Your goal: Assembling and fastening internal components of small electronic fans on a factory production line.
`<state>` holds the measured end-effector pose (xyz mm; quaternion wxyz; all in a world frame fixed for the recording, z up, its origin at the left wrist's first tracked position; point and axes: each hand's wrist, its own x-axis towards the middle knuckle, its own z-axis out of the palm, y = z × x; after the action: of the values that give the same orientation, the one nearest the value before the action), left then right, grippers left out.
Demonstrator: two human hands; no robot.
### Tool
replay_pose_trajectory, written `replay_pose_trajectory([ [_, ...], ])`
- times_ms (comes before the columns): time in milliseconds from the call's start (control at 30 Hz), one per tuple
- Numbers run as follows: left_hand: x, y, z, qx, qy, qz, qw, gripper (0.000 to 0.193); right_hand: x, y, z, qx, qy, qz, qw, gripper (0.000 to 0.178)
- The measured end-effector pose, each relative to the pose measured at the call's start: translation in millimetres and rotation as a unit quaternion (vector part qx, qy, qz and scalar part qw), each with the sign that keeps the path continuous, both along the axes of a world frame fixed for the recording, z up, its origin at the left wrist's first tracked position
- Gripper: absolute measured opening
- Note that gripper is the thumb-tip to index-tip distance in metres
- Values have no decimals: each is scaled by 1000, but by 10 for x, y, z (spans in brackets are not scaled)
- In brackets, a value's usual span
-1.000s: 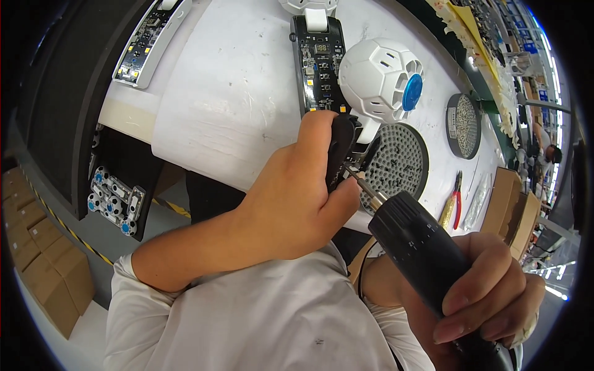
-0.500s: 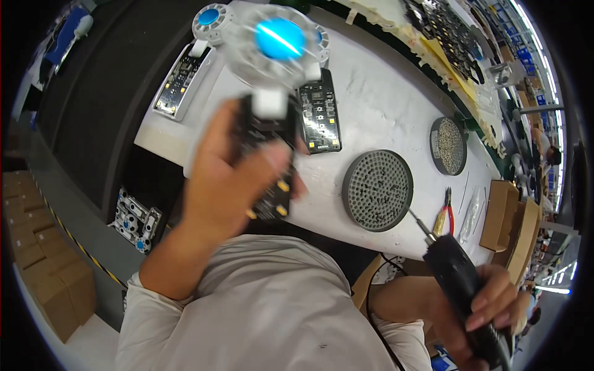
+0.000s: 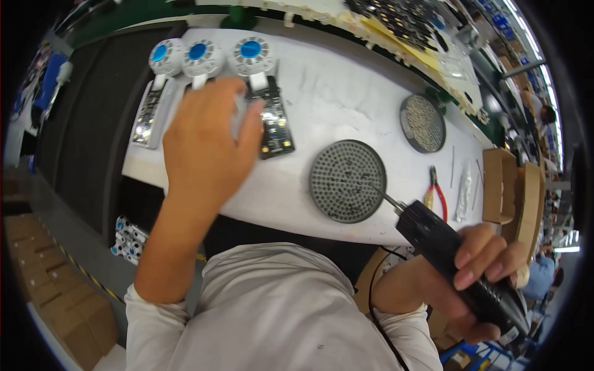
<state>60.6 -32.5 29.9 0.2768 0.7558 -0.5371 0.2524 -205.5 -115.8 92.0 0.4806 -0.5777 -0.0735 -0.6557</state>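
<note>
My left hand (image 3: 207,139) reaches over the table, thumb apart from the fingers, covering the lower part of the middle blue-centred round device (image 3: 198,57). The undersides of its fingers are hidden; I see nothing gripped. To its right lies a similar device (image 3: 252,55) with a black circuit board (image 3: 276,127) in its handle; another white device (image 3: 159,55) lies to the left. My right hand (image 3: 476,272) is wrapped round a black electric screwdriver (image 3: 436,238). The screwdriver's tip is over a round grey dish (image 3: 348,180) with many small holes and dark screws.
A second round dish (image 3: 423,123) of small metal pieces stands farther right. Red-handled pliers (image 3: 439,195), a clear plastic bag (image 3: 464,196) and an open cardboard box (image 3: 500,185) lie near the right edge. A dark belt (image 3: 93,111) runs along the left; circuit boards (image 3: 396,18) sit on the raised shelf.
The device my left hand held up is down on the table between the other two. The screwdriver's tip has moved from beside the dish to over it. The view has shifted.
</note>
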Motion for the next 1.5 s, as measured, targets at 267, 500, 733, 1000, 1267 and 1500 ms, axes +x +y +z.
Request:
replay_pose_trajectory([
  [267, -342, -344, -158, 97, 171, 33, 980, 62, 305, -379, -172, -3, 63, 82, 995, 66],
  [500, -347, -228, -328, 7, 295, -52, 954, 61, 513, -724, -274, 9, 122, 225, 967, 69],
  [733, -304, -160, -244, -33, 761, -161, 627, 43, 553, -635, -142, 17, 232, 182, 955, 71],
  [1000, -422, -78, -265, -85, 847, -228, 473, 39, 630, -826, -185, -67, 259, 244, 932, 76],
  [1267, -577, 36, -248, -77, 859, -227, 452, 39, 561, -830, -130, -41, 315, 217, 923, 77],
  [1500, -624, 58, -229, -46, 840, -208, 499, 39, 678, -647, -300, -10, 162, 184, 970, 74],
])
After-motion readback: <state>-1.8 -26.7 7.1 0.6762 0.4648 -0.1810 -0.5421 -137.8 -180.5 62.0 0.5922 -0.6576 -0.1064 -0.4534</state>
